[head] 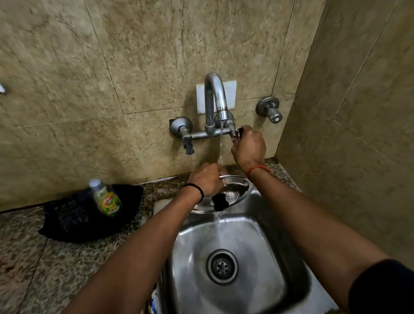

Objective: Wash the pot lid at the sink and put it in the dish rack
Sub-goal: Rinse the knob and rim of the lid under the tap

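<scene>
On the left, a green soap bottle (pixel 106 198) stands on a black mat (pixel 85 216) laid over the speckled stone counter (pixel 28 259). No dish rack shows from here.

My left hand (pixel 208 181) has its fingers curled around the far rim of the lid (pixel 238 191), holding it tilted over the back edge of the sink (pixel 288 260), directly under the stream of water (pixel 221 146). The lid is a shallow steel dome, shiny and wet, with a black knob (pixel 219 202) at its centre; water runs off its low edge into the basin. I judge it light and stiff, unlikely to break, but slick while wet. A pinch on the thin rim may slip, so I would take the knob for the carry, as it offers a rougher, thicker hold.

The tap (pixel 215 99) is dull, curved metal set on mottled beige wall tiles. My right hand (pixel 248 148) is closed around the right valve handle (pixel 237 133), fingers wrapped over it.
</scene>
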